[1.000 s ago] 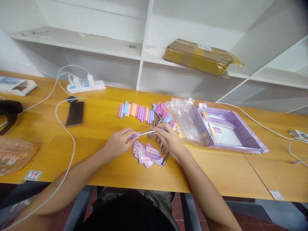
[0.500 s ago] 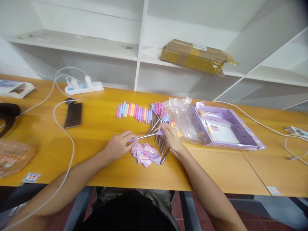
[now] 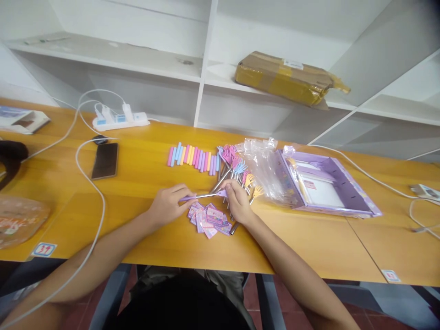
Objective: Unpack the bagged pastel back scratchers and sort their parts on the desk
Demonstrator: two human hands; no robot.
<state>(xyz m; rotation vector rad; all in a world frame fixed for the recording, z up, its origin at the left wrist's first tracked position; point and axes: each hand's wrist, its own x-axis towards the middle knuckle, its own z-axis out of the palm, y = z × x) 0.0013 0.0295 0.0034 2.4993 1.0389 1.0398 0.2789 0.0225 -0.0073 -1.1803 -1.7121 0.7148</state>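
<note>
A back scratcher with a metal rod (image 3: 205, 195) lies level between my two hands. My left hand (image 3: 171, 204) is closed on its purple handle end. At the other end, my right hand (image 3: 238, 200) grips it near the purple claw head. Just below the rod is a pile of small pink and purple cards (image 3: 209, 220). Behind my right hand lie several more scratchers with pink, blue and yellow heads (image 3: 231, 156). A row of coloured tubes (image 3: 194, 158) sits to their left.
Clear plastic bags (image 3: 263, 169) lie beside a purple open box (image 3: 354, 190) on the right. At the left are a phone (image 3: 105, 160), a power strip (image 3: 120, 121) and a white cable crossing over my left arm. A taped parcel (image 3: 282, 78) rests on the shelf.
Both hands have moved slightly left with the scratcher between them. The view has shifted a little.
</note>
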